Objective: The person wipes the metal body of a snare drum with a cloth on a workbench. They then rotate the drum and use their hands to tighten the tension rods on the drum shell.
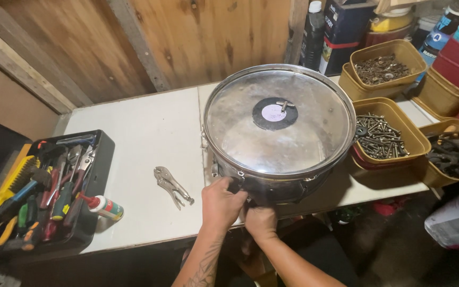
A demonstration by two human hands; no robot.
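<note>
2 hands, left hand [222,203] and right hand [261,220], are closed against the snare drum's [279,127] near shell; locking pliers [172,185] lie nearby.

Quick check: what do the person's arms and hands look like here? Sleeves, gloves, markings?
Both arms are bare to the frame edge: no sleeves, no gloves. The left hand has a dark line tattoo running along its forearm. The right hand shows no tattoo on the forearm. No watch, rings or bands visible.

Dim, sharp view — overhead glare, dark corners

Fingertips [238,187] hidden behind drum [280,125].
</note>
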